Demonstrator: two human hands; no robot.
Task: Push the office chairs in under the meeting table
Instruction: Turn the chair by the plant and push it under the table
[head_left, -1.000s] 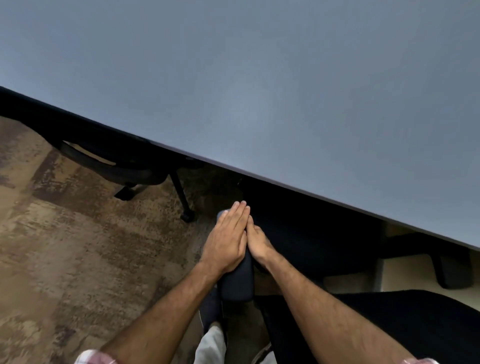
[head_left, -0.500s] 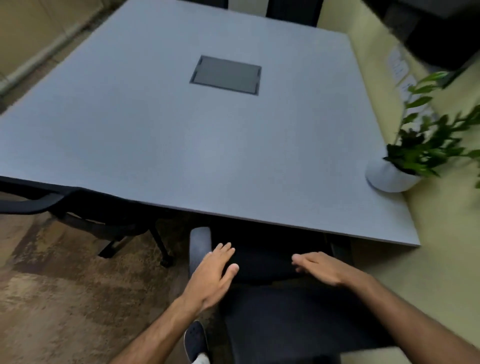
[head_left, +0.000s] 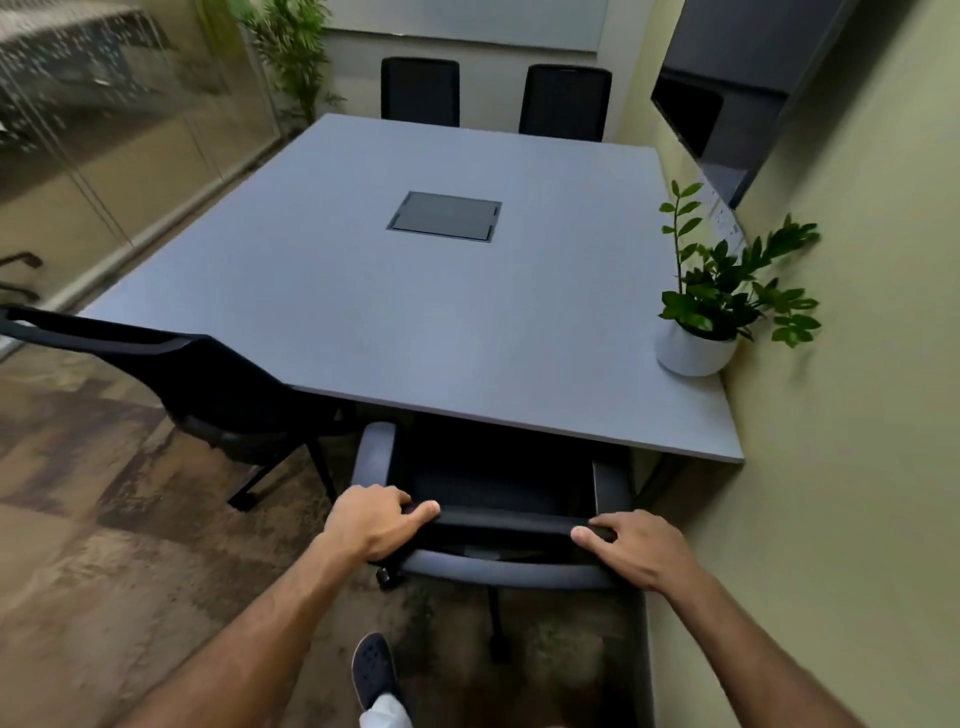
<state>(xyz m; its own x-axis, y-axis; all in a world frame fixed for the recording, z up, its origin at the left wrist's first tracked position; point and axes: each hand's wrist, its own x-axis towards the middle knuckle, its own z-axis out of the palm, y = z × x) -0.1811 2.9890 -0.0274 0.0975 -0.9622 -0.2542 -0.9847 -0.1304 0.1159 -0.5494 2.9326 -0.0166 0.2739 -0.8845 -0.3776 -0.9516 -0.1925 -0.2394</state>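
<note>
The grey surface (head_left: 415, 312) fills the middle of the view, its near edge running from 9 o'clock down toward 3 o'clock, with a dark hatch (head_left: 444, 215) set in its centre and a potted plant (head_left: 696, 343) at its 3 o'clock corner against the wall (head_left: 857, 415). Two chairs at 12 o'clock (head_left: 420, 91) look already tucked in on the far side. A second chair (head_left: 218, 395) stands at 9 o'clock, turned at an angle, its seat partly under the near edge and its back still well out over the carpet (head_left: 104, 519). The chair in hand (head_left: 493, 488) sits straight ahead at 6 o'clock, just beside the wall, with its seat and armrests reaching under the near edge and its backrest top running left to right across the view, roughly parallel with that edge. The left hand (head_left: 376, 522) is curled over the left end of the backrest top, fingers wrapped down the far side; the right hand (head_left: 636, 548) grips the right end the same way, thumb on top. Both hands lie about equally near, so the push should go evenly toward 12 o'clock, square to the backrest's long axis. This chair seems mostly in; a short straight shove would likely finish it, with care that the right armrest does not scrape the wall. A shoe (head_left: 373, 667) shows at 6 o'clock below.
</note>
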